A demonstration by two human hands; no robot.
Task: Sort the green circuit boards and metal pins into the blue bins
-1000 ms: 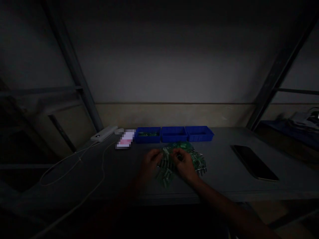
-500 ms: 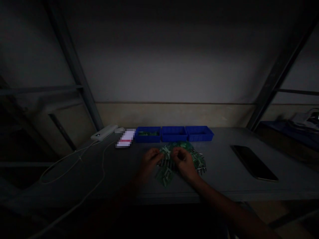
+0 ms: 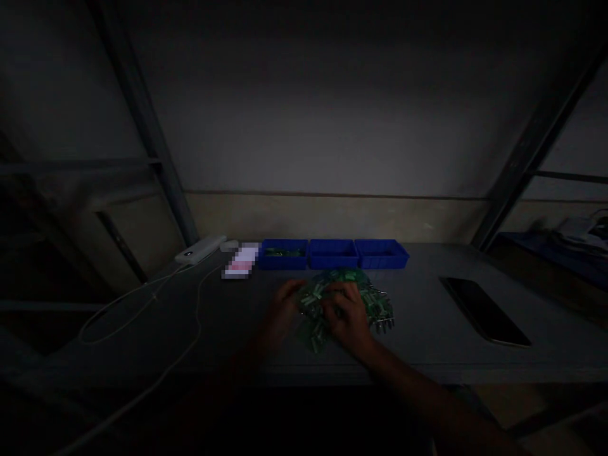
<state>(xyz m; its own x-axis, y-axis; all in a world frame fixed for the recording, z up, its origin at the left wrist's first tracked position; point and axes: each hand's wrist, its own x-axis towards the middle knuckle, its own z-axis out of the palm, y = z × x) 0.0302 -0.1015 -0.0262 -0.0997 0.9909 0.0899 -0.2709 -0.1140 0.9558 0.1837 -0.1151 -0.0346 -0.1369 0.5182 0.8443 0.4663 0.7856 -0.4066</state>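
A heap of small green pieces with shiny metal pins (image 3: 379, 306) lies on the worktop, partly on thin green plastic. My right hand (image 3: 350, 316) is over the middle of the heap, its fingers curled down and pinched among the pieces. What it grips there is too small and dark to make out. At the heap's left edge is my left hand (image 3: 284, 307), its fingertips against the green pieces. Its fingers are dark and blurred, so their grip does not show. Behind the heap, the left blue bin (image 3: 285, 261) holds some green pieces.
A middle blue bin (image 3: 333, 261) and a right blue bin (image 3: 382, 260) stand in the same row against the wall. Left of them are a blurred-out phone-like screen (image 3: 241, 261) and a white power bank (image 3: 200, 250) with a trailing cable. A dark phone (image 3: 483, 311) lies at right.
My right hand has lowered into the heap, its fingers now among the pieces. My left hand has shifted only slightly at the left edge. The view has moved a little.
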